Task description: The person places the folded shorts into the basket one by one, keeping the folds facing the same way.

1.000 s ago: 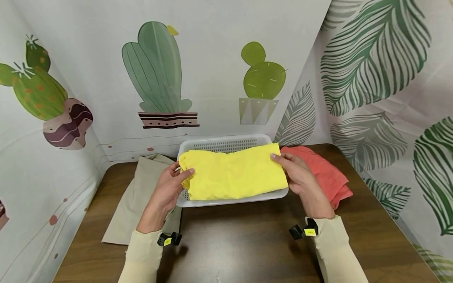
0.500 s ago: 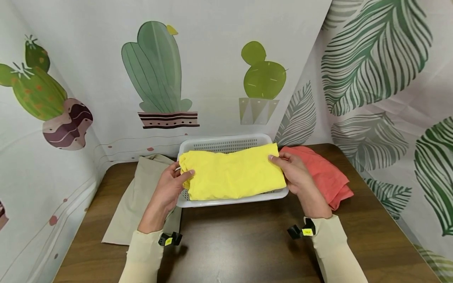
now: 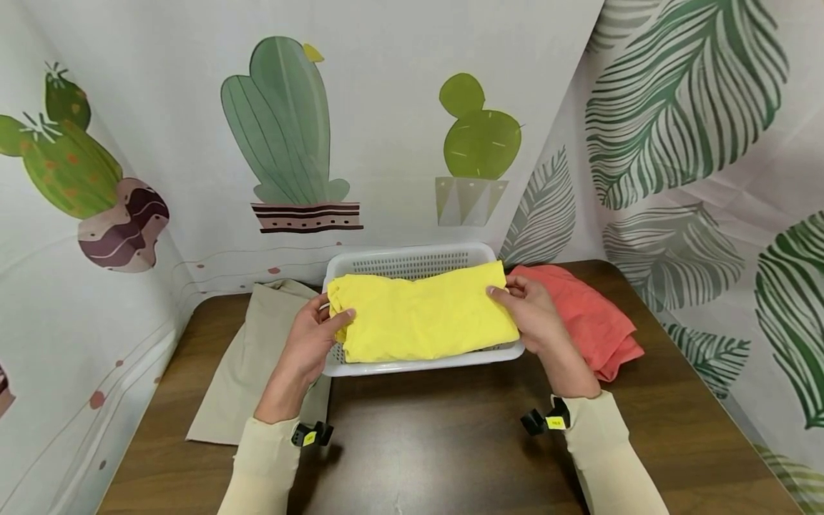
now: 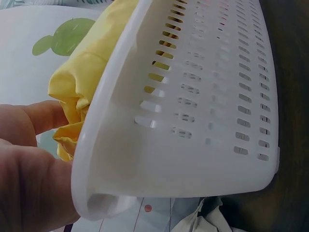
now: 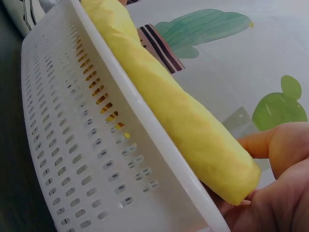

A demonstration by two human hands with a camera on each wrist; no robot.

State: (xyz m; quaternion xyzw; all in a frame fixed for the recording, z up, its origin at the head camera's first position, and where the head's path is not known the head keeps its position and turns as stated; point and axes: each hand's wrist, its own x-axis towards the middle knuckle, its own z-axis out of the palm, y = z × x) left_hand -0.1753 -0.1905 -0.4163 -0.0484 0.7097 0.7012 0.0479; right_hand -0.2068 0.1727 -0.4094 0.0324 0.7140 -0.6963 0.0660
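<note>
A folded yellow cloth [image 3: 425, 315] lies over the opening of a white perforated plastic basket [image 3: 412, 262]. My left hand [image 3: 312, 335] pinches its left end, thumb on top and fingers beneath. At the opposite end my right hand [image 3: 536, 315] grips the cloth the same way, its thumb on the upper face. In the left wrist view the yellow cloth [image 4: 87, 72] bulges above the basket's rim [image 4: 104, 101], beside the thumb. The right wrist view shows the cloth [image 5: 183, 125] as a thick roll along the rim, its end between the fingers.
A beige cloth [image 3: 241, 379] lies on the brown wooden table [image 3: 418, 443] left of the basket, partly behind the left forearm. To the right is a crumpled coral-red cloth [image 3: 595, 322]. A printed curtain [image 3: 399, 129] with cacti and leaves hangs close behind the table.
My right hand has shifted slightly left with its end of the yellow cloth. The left hand and the basket stay almost where they were.
</note>
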